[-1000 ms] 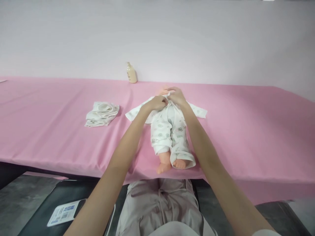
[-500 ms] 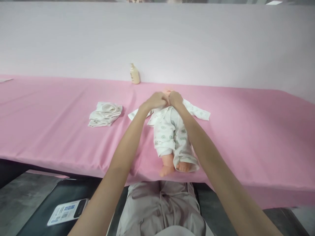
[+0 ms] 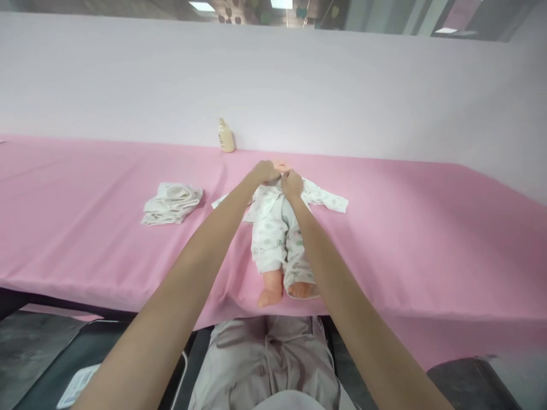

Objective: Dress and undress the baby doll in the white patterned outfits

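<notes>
A baby doll (image 3: 270, 283) lies on its back on the pink-covered table, its feet toward me. It wears a white printed baby shirt (image 3: 327, 198) with the sleeves spread out and matching trousers (image 3: 268, 244). My left hand (image 3: 265, 171) is closed at the shirt's collar, just below the doll's chin. Beside it, my right hand (image 3: 292, 184) has its fingers pinched on the other side of the collar. The doll's mouth and chin show above my hands. The right trouser leg is partly behind my right forearm.
A folded white cloth (image 3: 173, 204) lies to the left on the pink tablecloth (image 3: 98, 228). A pump bottle (image 3: 226, 136) stands at the back against the white wall (image 3: 273, 85). On the dark chair (image 3: 47, 373) at lower left is a white printed card (image 3: 77, 387).
My view has tilted up and shifted slightly right. My hands have drawn a little apart at the collar, uncovering more of the doll's chin and the shirt front.
</notes>
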